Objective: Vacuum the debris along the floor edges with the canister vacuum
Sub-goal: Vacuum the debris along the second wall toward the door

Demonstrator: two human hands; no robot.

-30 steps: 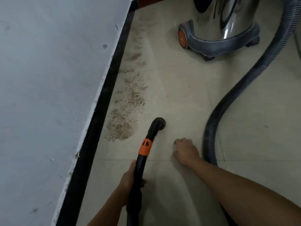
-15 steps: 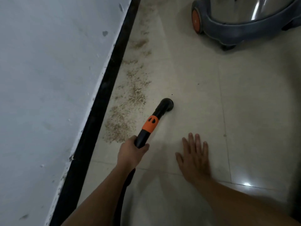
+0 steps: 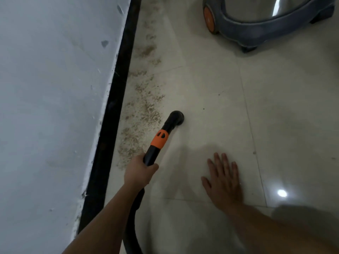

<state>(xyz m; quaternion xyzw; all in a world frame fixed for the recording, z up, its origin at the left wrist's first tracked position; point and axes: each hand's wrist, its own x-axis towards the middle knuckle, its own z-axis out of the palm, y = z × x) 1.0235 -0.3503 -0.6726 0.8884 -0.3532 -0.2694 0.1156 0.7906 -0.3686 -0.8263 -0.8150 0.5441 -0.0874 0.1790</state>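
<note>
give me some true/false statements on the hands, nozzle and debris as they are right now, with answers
1. The left hand grips the black wand. True.
2. The right hand is curled into a fist. False: it lies flat on the floor tile, fingers straight.
3. The nozzle sits in the middle of the debris. False: it is on bare tile to the right of the debris.
4. The debris lies along the black baseboard. True.
</note>
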